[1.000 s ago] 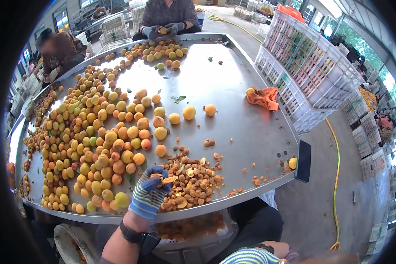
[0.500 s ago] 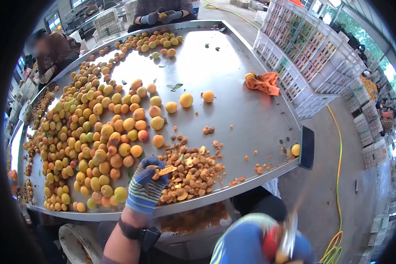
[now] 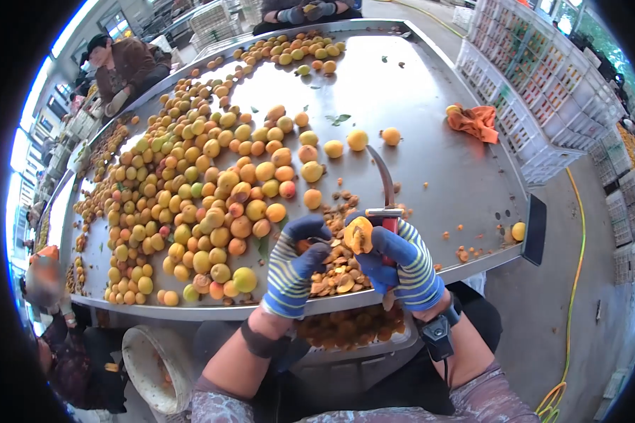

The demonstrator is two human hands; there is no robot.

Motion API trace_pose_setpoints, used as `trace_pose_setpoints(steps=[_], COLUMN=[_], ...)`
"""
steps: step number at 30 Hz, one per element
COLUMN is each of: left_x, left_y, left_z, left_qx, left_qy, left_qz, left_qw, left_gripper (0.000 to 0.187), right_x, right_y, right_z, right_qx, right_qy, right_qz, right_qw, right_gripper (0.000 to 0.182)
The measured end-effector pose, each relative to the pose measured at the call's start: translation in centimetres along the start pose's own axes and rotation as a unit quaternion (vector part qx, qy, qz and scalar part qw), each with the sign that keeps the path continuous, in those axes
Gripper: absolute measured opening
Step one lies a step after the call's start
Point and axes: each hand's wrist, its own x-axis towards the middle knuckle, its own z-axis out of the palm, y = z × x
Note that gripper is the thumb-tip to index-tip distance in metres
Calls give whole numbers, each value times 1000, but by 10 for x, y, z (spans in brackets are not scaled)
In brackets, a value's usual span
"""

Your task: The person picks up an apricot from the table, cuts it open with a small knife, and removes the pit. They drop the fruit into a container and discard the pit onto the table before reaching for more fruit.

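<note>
My right hand (image 3: 409,268), in a blue striped glove, is closed round the red handle of a curved knife (image 3: 384,176), its blade pointing up and away. The same hand pinches a cut, yellow-orange apricot half (image 3: 358,235) between thumb and finger. Close to its left is my left hand (image 3: 295,264), gloved alike, with fingers curled round a brownish-orange apricot piece (image 3: 304,246), mostly hidden. Under and behind both hands lies a heap of apricot pits and scraps (image 3: 342,268). Many whole apricots (image 3: 219,218) cover the metal table (image 3: 416,183) on the left.
White plastic crates (image 3: 536,77) stand stacked beyond the right edge. An orange cloth (image 3: 476,123) lies near that side; a dark flat device (image 3: 534,230) sits at the corner. Below the table are a white bucket (image 3: 164,366) and a tub of fruit (image 3: 353,331). Other people sit around the table.
My right hand has come up from the lower right with the knife to beside my left hand, and now pinches an apricot half. The view has shifted, showing both forearms.
</note>
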Motion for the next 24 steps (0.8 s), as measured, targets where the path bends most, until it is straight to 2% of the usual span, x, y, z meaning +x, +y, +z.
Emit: trace_pose_setpoints(steps=[1, 3, 4, 6, 10, 13, 14, 16, 17, 20, 22, 24], left_x=[-5, -8, -14, -14, -14, -12, -12, -6, -7, -20, -35, -70], left_y=[7, 11, 18, 21, 22, 19, 15, 7, 9, 18, 17, 18], left_z=[4, 4, 6, -5, -13, -12, -12, -23, -24, -23, -24, -24], left_qx=[-16, -9, 22, 138, 107, 106, 44, -67, -214, -237, -96, -258], left_qy=[-20, -51, -41, -69, -77, -127, -122, -115, -112, -105, -132, -140], left_qz=[31, 96, 97, 155, 143, 110, 61, -2, -63, -66, -98, -171], left_qw=[999, 994, 994, 976, 981, 980, 990, 991, 968, 964, 982, 940], left_gripper=[43, 58, 57, 56, 58, 63, 62, 61, 58, 52, 50, 48], right_x=[0, 7, 9, 10, 12, 11, 11, 15, 19, 21, 24, 28], right_y=[3, 13, 16, 16, 22, 25, 29, 32, 32, 26, 32, 35], right_z=[7, 8, 8, 15, 19, 17, 22, 12, 9, 5, -11, -19], right_qx=[-34, -40, -52, -73, -79, -44, -102, -5, 1, 26, 13, 23], right_qy=[47, 45, 50, 46, 44, 30, 82, 44, 32, 28, 52, 35], right_qz=[2, 13, 18, 36, 27, 27, 5, 25, 3, -8, -27, -51], right_qw=[998, 998, 997, 996, 996, 998, 991, 999, 999, 999, 998, 998], right_gripper=[35, 34, 33, 32, 31, 28, 30, 33, 40, 37, 35, 33])
